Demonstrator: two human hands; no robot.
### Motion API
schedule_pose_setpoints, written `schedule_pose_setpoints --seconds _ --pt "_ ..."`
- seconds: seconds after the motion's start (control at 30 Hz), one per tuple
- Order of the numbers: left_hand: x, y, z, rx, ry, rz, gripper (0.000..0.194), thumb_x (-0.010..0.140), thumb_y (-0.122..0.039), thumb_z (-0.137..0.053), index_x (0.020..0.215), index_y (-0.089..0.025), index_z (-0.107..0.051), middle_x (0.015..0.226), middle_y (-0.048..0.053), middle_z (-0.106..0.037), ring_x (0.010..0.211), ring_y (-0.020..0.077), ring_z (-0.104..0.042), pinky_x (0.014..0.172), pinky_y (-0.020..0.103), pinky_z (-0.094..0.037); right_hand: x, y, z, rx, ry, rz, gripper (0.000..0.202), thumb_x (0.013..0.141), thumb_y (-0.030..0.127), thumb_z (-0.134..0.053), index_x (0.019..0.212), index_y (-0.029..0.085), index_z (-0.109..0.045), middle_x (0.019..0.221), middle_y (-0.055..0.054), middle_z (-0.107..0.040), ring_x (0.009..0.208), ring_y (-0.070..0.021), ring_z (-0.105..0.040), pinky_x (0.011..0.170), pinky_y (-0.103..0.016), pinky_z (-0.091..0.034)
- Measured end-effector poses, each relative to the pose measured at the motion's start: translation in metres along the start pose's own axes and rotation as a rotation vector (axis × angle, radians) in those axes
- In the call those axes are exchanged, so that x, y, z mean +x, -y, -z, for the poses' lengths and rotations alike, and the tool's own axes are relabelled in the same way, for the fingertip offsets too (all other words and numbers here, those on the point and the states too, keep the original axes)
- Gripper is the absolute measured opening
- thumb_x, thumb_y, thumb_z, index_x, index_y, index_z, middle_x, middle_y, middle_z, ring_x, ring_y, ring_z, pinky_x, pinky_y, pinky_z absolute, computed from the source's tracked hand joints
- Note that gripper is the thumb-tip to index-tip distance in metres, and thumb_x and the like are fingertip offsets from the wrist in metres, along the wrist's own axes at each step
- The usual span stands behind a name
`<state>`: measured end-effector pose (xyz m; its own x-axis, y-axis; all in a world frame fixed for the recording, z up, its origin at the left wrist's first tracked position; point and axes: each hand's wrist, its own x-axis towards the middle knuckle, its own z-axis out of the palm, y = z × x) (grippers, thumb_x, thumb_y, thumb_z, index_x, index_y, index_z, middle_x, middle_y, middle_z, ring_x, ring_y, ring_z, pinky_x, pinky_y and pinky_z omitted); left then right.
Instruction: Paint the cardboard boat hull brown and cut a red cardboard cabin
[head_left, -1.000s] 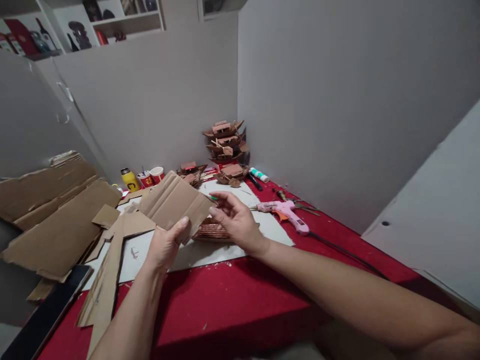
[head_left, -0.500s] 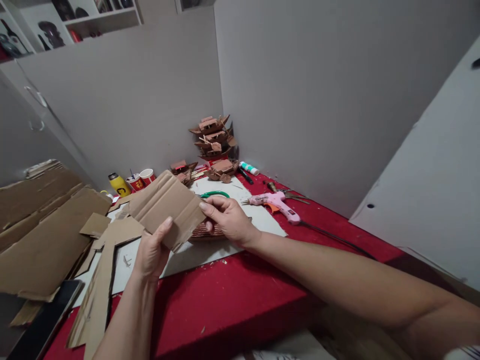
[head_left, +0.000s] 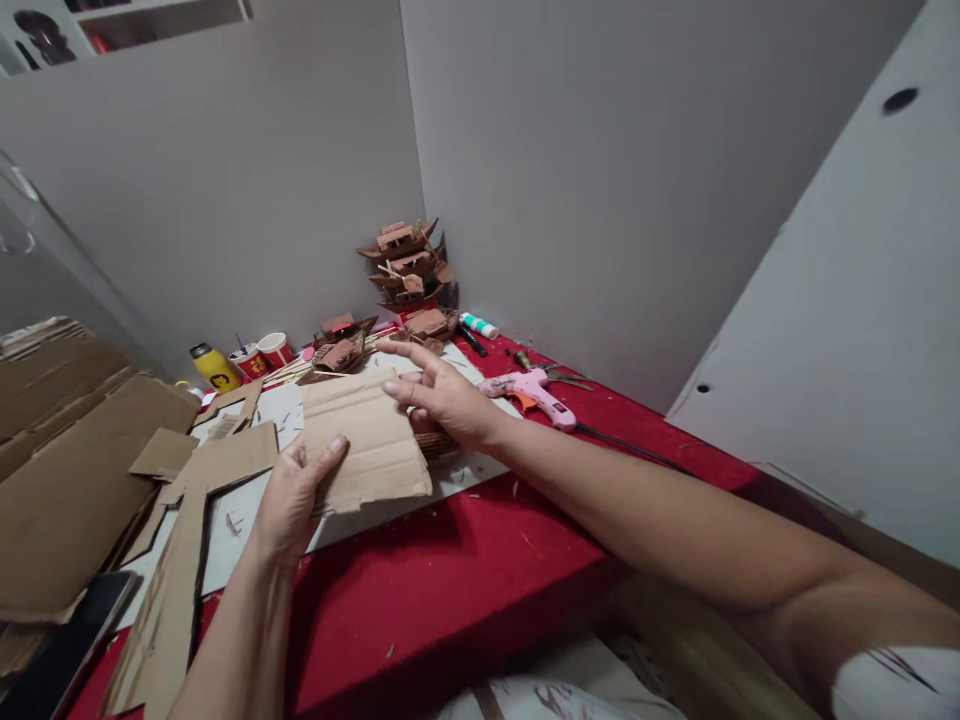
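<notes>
**Cardboard panel held flat over the work mat**

The left hand [head_left: 289, 495] pinches a rectangular piece of corrugated cardboard [head_left: 364, 440] at its near-left edge, thumb on top and fingers underneath. The right hand [head_left: 439, 395] is unclenched, fingers spread, its fingertips at the panel's far-right edge; whether they press on it or only brush it cannot be told. The panel hovers just above the white cutting mat [head_left: 255, 500] on the red table [head_left: 465, 580], partly covering a small ribbed brown object [head_left: 439, 445] beneath the right wrist.

To handle this well, I judge the left thumb should keep firm pressure near the edge so the sheet does not sag, while the right hand steadies the opposite side along a flute line rather than across it, which would crease the board.

The panel lies nearly level, its face turned up towards the camera. Its long axis runs from the near edge, by the left hand, away towards the back wall, leaning slightly leftward; a fold line crosses it parallel to the short sides.

A pink glue gun [head_left: 532, 392] lies just right of the right hand, and large cardboard offcuts [head_left: 75, 480] sit well to the left.
</notes>
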<state>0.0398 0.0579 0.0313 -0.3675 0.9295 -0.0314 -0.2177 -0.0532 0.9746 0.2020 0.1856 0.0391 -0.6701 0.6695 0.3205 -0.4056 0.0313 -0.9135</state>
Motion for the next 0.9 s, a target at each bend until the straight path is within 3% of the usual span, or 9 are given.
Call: schedule_pose_setpoints --seconds 0.13,0.23,0.33,0.43,0.53,0.6,0.67,0.77,0.9 --pt "0.001 0.004 -0.005 0.025 0.068 -0.043 0.06 0.069 -0.025 -0.081 0.125 -0.018 -0.06 0.103 0.011 -0.075 0.092 0.0275 -0.072 0.079 0.035 -0.059 0.004 -0.007 0.005 -0.072 0.031 0.018 0.058 0.076 0.021 -0.065 0.131 0.023 -0.048 0.066 0.006 -0.061 0.06 -0.011 -0.059 0.056 -0.02 -0.049" --pt "0.002 0.005 -0.008 0.014 0.09 -0.097 0.065 0.069 -0.022 -0.081 0.129 -0.022 -0.057 0.112 0.009 -0.073 0.096 0.0242 -0.07 0.077 0.029 -0.058 0.008 -0.01 0.009 -0.369 -0.053 0.231 0.042 0.082 0.023 -0.058 0.124 0.019 -0.055 0.08 0.0 -0.068 0.069 -0.0128 -0.063 0.063 -0.024 -0.054" --pt "0.003 0.002 -0.008 0.003 0.051 -0.132 0.07 0.067 -0.019 -0.081 0.132 -0.026 -0.054 0.115 0.006 -0.072 0.098 0.0209 -0.07 0.076 0.024 -0.058 0.009 -0.007 0.018 -0.606 -0.108 0.403 0.032 0.089 0.022 -0.047 0.118 0.016 -0.061 0.106 -0.007 -0.069 0.093 -0.0181 -0.066 0.083 -0.035 -0.055" --pt "0.004 -0.002 -0.007 -0.036 -0.01 -0.157 0.074 0.066 -0.015 -0.082 0.132 -0.028 -0.053 0.117 0.003 -0.071 0.097 0.0182 -0.07 0.076 0.022 -0.057 0.005 -0.002 0.03 -0.732 -0.124 0.507 0.042 0.088 0.013 -0.039 0.127 0.016 -0.056 0.128 -0.012 -0.06 0.12 -0.0229 -0.054 0.104 -0.047 -0.042" --pt "0.003 -0.004 -0.007 -0.059 -0.001 -0.132 0.077 0.064 -0.015 -0.083 0.133 -0.028 -0.053 0.115 0.003 -0.072 0.095 0.0172 -0.07 0.073 0.019 -0.056 -0.002 0.0 0.038 -1.111 -0.026 0.78 0.053 0.086 0.011 -0.045 0.139 0.017 -0.044 0.146 -0.015 -0.043 0.137 -0.0258 -0.036 0.112 -0.051 -0.031" --pt "0.001 -0.002 -0.01 -0.053 0.028 -0.086 0.081 0.063 -0.016 -0.084 0.136 -0.028 -0.05 0.11 0.004 -0.073 0.094 0.0182 -0.07 0.073 0.019 -0.056 -0.004 -0.002 0.039 -1.35 0.06 0.952 0.047 0.091 0.015 -0.045 0.139 0.017 -0.045 0.144 -0.015 -0.046 0.137 -0.0265 -0.036 0.109 -0.05 -0.034" --pt "-0.001 0.0 -0.014 -0.037 0.068 -0.031 0.083 0.062 -0.019 -0.085 0.137 -0.027 -0.05 0.106 0.007 -0.074 0.093 0.0213 -0.071 0.073 0.022 -0.056 -0.003 -0.006 0.037 -1.453 0.109 1.049 0.036 0.097 0.019 -0.041 0.131 0.017 -0.053 0.134 -0.014 -0.058 0.129 -0.0261 -0.046 0.104 -0.047 -0.04" --pt "-0.006 0.003 -0.02 -0.007 0.119 0.05 0.076 0.061 -0.024 -0.085 0.131 -0.022 -0.056 0.106 0.012 -0.074 0.092 0.0275 -0.071 0.074 0.031 -0.058 0.002 -0.011 0.034 -1.502 0.139 1.137 0.029 0.099 0.018 -0.04 0.113 0.012 -0.065 0.115 -0.013 -0.07 0.112 -0.0251 -0.06 0.094 -0.043 -0.047" --pt "-0.011 0.002 -0.024 -0.004 0.133 0.074 0.07 0.059 -0.024 -0.085 0.125 -0.018 -0.061 0.105 0.014 -0.074 0.093 0.0309 -0.071 0.077 0.036 -0.058 0.007 -0.013 0.033 -1.493 0.158 1.178 0.027 0.099 0.016 -0.042 0.105 0.012 -0.068 0.109 -0.013 -0.073 0.102 -0.0228 -0.066 0.087 -0.039 -0.052"
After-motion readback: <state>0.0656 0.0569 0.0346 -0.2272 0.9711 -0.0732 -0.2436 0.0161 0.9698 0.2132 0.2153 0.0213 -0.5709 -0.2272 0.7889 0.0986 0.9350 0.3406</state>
